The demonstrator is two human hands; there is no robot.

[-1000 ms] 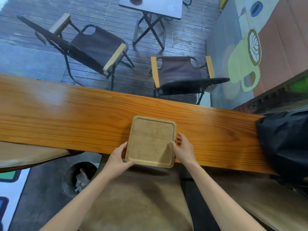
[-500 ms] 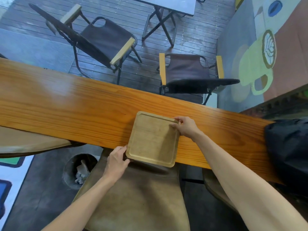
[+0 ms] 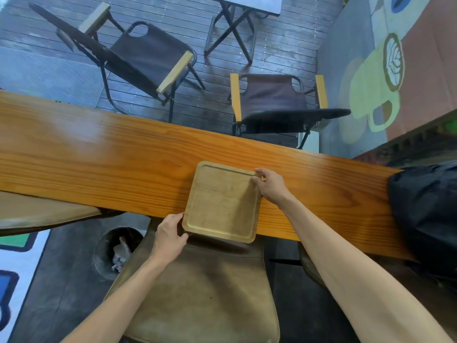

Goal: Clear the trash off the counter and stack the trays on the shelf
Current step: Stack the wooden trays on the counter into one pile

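Wooden tray [image 3: 222,203] lies on counter [image 3: 99,169], near edge overhanging. Left hand [image 3: 169,235] pinches near-left corner, right hand [image 3: 270,185] far-right corner. Looks stiff, light; opp. corners prob. best hold.

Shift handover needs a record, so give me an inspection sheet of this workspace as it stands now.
Surface: long varnished wooden counter; no loose trash seen on it.
Job's things: one square wooden tray, empty, near edge overhanging the counter's front.
Clutter: black bag on the counter's right end.
Grippers: left hand grips the tray's near-left corner; right hand pinches its far-right corner.
Cables: nothing seen.
Surroundings: brown stool seat below the tray; bin holding crumpled paper on the floor at left; two folding chairs and a small table beyond the counter. Shelf not in view.
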